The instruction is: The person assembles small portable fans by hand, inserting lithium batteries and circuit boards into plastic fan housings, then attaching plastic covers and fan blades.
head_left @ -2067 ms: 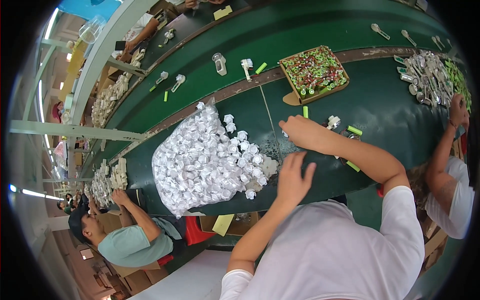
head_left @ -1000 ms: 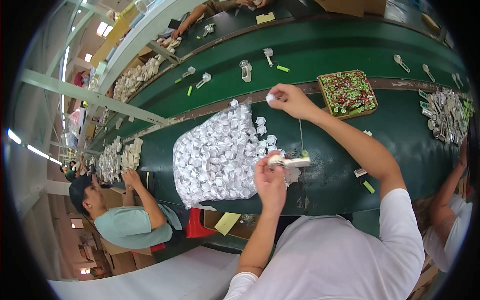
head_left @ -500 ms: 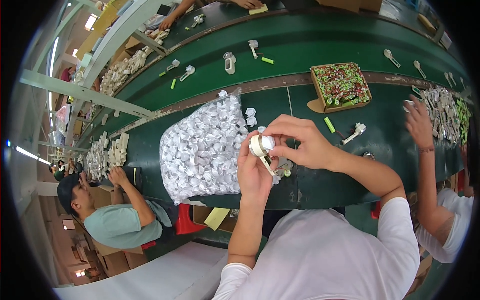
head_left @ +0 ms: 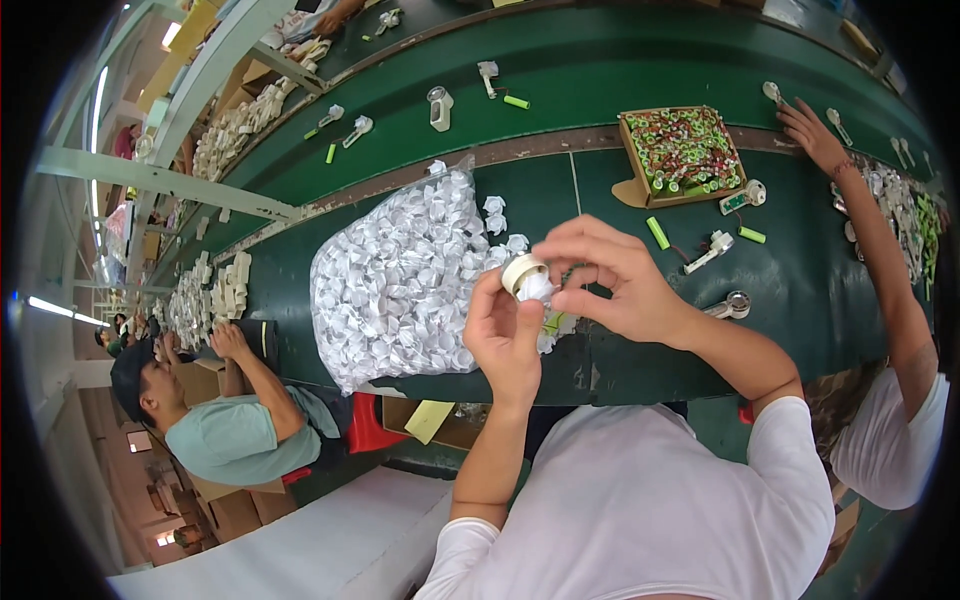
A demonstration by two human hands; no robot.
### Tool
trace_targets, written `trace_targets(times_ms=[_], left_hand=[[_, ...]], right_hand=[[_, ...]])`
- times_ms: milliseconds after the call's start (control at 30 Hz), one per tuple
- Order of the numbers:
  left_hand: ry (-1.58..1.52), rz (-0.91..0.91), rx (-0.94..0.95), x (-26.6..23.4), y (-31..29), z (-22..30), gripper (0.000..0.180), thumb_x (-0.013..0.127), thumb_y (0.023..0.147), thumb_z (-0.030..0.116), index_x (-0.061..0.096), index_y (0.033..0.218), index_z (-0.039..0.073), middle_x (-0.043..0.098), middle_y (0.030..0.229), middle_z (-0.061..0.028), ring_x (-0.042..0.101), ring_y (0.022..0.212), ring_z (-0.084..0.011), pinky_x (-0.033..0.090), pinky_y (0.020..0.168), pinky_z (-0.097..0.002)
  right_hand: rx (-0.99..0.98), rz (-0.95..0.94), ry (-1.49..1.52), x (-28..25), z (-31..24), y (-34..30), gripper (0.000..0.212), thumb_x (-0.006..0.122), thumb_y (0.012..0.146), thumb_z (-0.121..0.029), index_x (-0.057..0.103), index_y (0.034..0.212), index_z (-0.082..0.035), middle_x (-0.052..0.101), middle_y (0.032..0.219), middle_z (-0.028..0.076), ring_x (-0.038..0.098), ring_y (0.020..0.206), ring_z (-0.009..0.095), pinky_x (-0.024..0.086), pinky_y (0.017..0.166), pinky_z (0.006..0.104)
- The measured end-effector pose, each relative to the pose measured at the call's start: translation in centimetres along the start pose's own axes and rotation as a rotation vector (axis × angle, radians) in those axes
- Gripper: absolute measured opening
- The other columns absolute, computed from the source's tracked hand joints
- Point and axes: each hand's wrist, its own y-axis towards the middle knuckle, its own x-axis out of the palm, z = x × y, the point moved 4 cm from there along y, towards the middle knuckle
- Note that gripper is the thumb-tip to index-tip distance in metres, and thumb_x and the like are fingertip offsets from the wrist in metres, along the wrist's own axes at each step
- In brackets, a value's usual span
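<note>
My left hand grips a cream round ring housing upright between fingers and thumb, above the near edge of the bench. A small white lobed piece, like a little fan blade, sits at the ring's opening. My right hand is at the right of the ring, its fingers apart and its thumb close by the white piece. Left of my hands lies a clear plastic bag full of such white pieces. A few loose white pieces lie beside the bag. Something green shows partly hidden below my hands.
Beyond the bag, a green conveyor belt carries scattered parts. A cardboard box holds green cells with wires. Right of my hands lie a green battery and a wired white part. Co-workers sit to either side.
My right fingers have loosened from the white piece and spread. The ring has turned in my left hand. At right, a co-worker's hand has reached to the belt; more parts lie near the box.
</note>
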Motion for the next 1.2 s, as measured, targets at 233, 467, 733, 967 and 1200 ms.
trace_targets(times_ms=[233, 467, 733, 967, 1200], left_hand=[[0.058, -0.052, 0.152, 0.7, -0.4, 0.1, 0.044, 0.075, 0.092, 0.028, 0.059, 0.117, -0.004, 0.052, 0.113, -0.0074, 0.053, 0.1, -0.0131, 0.045, 0.09, -0.0275], [-0.026, -0.002, -0.33, 0.9, 0.7, -2.5, 0.039, 0.057, 0.102, 0.018, 0.048, 0.135, 0.0, 0.049, 0.127, -0.0092, 0.052, 0.11, -0.0122, 0.046, 0.092, -0.0273], [0.928, -0.317, 0.112, 1.0, -2.1, -3.4, 0.047, 0.071, 0.087, 0.015, 0.055, 0.127, -0.004, 0.052, 0.131, -0.022, 0.046, 0.123, -0.0406, 0.037, 0.105, -0.0487], [1.294, -0.511, 0.245, -0.2, -4.0, -7.4, 0.042, 0.079, 0.075, 0.018, 0.064, 0.11, -0.001, 0.056, 0.125, -0.0221, 0.049, 0.12, -0.0409, 0.036, 0.103, -0.053], [1.29, -0.493, 0.409, -0.9, -4.5, -6.2, 0.033, 0.071, 0.086, 0.018, 0.062, 0.111, -0.001, 0.056, 0.124, -0.0204, 0.048, 0.119, -0.0412, 0.036, 0.102, -0.0542]], right_hand=[[0.019, -0.087, 0.054, 0.5, 1.9, -0.7, 0.041, 0.067, 0.091, -0.003, 0.056, 0.129, 0.006, 0.055, 0.116, 0.011, 0.06, 0.101, 0.015, 0.054, 0.084, 0.0282], [0.294, 0.197, 0.147, -0.4, 5.3, 1.3, 0.034, 0.065, 0.096, -0.013, 0.058, 0.122, 0.006, 0.067, 0.1, 0.008, 0.064, 0.083, 0.011, 0.053, 0.072, 0.0256], [-0.018, 0.487, -0.573, -7.9, 11.1, 7.7, 0.043, 0.067, 0.091, -0.013, 0.055, 0.127, 0.007, 0.063, 0.118, 0.019, 0.066, 0.101, 0.022, 0.054, 0.088, 0.031], [-0.153, -0.462, -0.694, -2.5, 15.7, 5.8, 0.045, 0.064, 0.074, -0.002, 0.069, 0.118, -0.01, 0.06, 0.127, 0.016, 0.057, 0.118, 0.037, 0.048, 0.1, 0.0432], [-0.077, -0.514, -1.081, -0.1, 15.7, 6.2, 0.023, 0.065, 0.083, -0.016, 0.072, 0.093, 0.003, 0.07, 0.091, 0.024, 0.07, 0.087, 0.039, 0.057, 0.073, 0.0452]])
